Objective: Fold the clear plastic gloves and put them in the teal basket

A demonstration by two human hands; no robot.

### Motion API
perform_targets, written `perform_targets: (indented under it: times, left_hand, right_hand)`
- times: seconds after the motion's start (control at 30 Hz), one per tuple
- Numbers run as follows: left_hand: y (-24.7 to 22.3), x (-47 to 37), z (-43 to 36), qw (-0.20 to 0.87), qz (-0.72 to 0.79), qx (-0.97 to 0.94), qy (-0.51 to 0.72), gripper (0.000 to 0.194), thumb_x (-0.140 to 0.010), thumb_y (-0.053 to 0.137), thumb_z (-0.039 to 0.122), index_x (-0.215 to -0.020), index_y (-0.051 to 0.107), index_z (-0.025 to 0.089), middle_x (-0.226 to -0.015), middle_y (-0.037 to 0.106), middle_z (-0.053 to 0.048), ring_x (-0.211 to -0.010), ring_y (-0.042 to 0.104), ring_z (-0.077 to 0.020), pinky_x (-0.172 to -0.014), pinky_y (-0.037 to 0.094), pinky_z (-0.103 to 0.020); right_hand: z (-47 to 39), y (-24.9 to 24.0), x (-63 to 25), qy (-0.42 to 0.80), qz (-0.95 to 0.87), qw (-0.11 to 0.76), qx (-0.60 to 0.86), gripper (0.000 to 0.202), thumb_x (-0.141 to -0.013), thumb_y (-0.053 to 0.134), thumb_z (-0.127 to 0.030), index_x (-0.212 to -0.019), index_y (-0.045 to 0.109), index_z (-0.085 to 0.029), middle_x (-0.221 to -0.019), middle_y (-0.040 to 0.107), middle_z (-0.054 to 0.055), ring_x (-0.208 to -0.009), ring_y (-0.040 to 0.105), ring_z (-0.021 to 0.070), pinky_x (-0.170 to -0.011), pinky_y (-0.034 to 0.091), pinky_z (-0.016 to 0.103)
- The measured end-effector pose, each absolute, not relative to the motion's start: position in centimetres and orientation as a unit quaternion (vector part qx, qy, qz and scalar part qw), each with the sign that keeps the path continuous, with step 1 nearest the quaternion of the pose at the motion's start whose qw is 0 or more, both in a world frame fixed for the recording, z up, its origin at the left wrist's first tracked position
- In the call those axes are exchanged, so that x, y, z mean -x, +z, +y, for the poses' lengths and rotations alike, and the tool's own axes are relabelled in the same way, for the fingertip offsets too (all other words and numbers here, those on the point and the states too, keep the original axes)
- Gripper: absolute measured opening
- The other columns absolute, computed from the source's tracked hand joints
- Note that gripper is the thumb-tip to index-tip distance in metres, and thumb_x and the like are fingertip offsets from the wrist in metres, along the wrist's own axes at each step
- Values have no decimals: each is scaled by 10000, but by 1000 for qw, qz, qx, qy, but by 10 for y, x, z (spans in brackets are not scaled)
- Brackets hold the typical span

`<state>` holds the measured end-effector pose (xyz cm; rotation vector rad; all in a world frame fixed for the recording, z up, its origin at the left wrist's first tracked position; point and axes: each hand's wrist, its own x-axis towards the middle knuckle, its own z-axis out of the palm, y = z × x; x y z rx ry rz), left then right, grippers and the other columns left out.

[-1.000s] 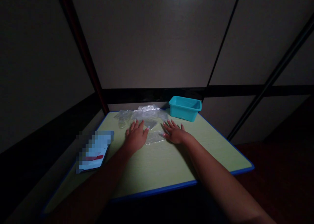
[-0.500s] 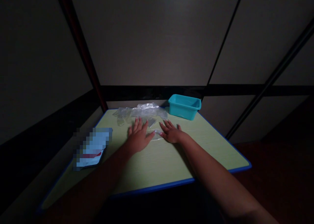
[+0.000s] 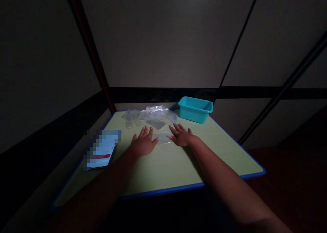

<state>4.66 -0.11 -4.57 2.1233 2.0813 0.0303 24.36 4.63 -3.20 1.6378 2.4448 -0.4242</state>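
So, closest to me is the blue edge (image 3: pixel 163 191) of the pale table (image 3: pixel 163 171), running a bit slantwise, with the right front corner poking out past the right arm (image 3: pixel 224 182). Both forearms cross that edge, and between them there's a decent stretch of bare tabletop with room to slide stuff around. More open surface sits to the right of the right arm, out to the side edge.

Left side is tighter: a phone-like device (image 3: pixel 103 151) with a pixelated screen lies near the left edge, just beside the left arm (image 3: pixel 109 185).

Farther in, the left hand (image 3: pixel 143 143) and right hand (image 3: pixel 182 137) are palm down, fingers spread and loose, neither one clenched or gripping. The clear plastic piece (image 3: pixel 165 139) lies flat between them, a thumb at each end; can't tell how hard they're pressing.

Right beyond the fingertips, a crinkled heap of clear plastic (image 3: pixel 155 113) takes up most of the back left and middle, so that way's blocked. Back right corner has a teal basket (image 3: pixel 194 115), well apart from the right hand. Behind it all, the panelled wall (image 3: pixel 163 49) with its dark band (image 3: pixel 143 94) closes things off.
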Motion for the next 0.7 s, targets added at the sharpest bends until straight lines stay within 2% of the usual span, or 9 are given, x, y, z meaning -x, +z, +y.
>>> perform_targets:
  times: [0.23, 0.37, 0.47, 0.53, 0.63, 0.7]
  left_hand:
    - [-44, -50, -1, 59, 706, -706, 29, 767, -855, 206, 620, -1444, 113, 137, -1493, 43, -174, -1380, 22, -284, -1033, 113, -600]
    - [-40, -56, -5, 29, 627, -776, 63, 685, -870, 284, 572, -1432, 185, 194, -1507, 35, -117, -1384, -1, -259, -1048, 108, -562]
    - [-38, -61, -12, 40, 566, -821, 63, 623, -877, 320, 542, -1414, 242, 236, -1510, 72, -80, -1385, 23, -251, -1051, 67, -566]
    - [-38, -64, -16, 54, 537, -840, 57, 578, -882, 327, 533, -1392, 296, 263, -1502, 144, -72, -1382, 75, -254, -1040, 33, -595]
    - [-39, -68, -20, 64, 494, -865, 63, 505, -889, 340, 515, -1347, 374, 305, -1476, 254, -55, -1363, 181, -255, -1032, 7, -616]
    - [-38, -68, -20, 55, 470, -876, 90, 465, -892, 357, 496, -1310, 430, 307, -1445, 333, -50, -1337, 255, -251, -1047, 44, -596]
  right_hand:
    - [45, -31, -243, -147, 811, 94, -558, 680, -866, 185, -603, -1431, -65, -321, -1497, -160, -2, -1367, -120, 251, -1012, 41, 628]
    - [44, -30, -245, -142, 816, 83, -555, 660, -875, 190, -587, -1438, -27, -320, -1509, -109, 6, -1374, -80, 257, -1012, 54, 629]
    - [48, -29, -249, -108, 823, 19, -558, 596, -902, 175, -527, -1444, 97, -293, -1520, 68, 35, -1380, 27, 250, -1025, 91, 604]
    - [53, -29, -254, -74, 809, -31, -583, 549, -913, 191, -487, -1403, 265, -252, -1478, 248, 82, -1353, 167, 261, -1023, 164, 572]
    - [60, -28, -262, -32, 769, -70, -635, 463, -900, 291, -449, -1234, 489, -197, -1293, 482, 145, -1206, 399, 278, -943, 340, 460]
    - [64, -28, -266, -16, 747, -84, -660, 410, -881, 356, -423, -1148, 547, -179, -1187, 541, 153, -1116, 470, 273, -858, 405, 379]
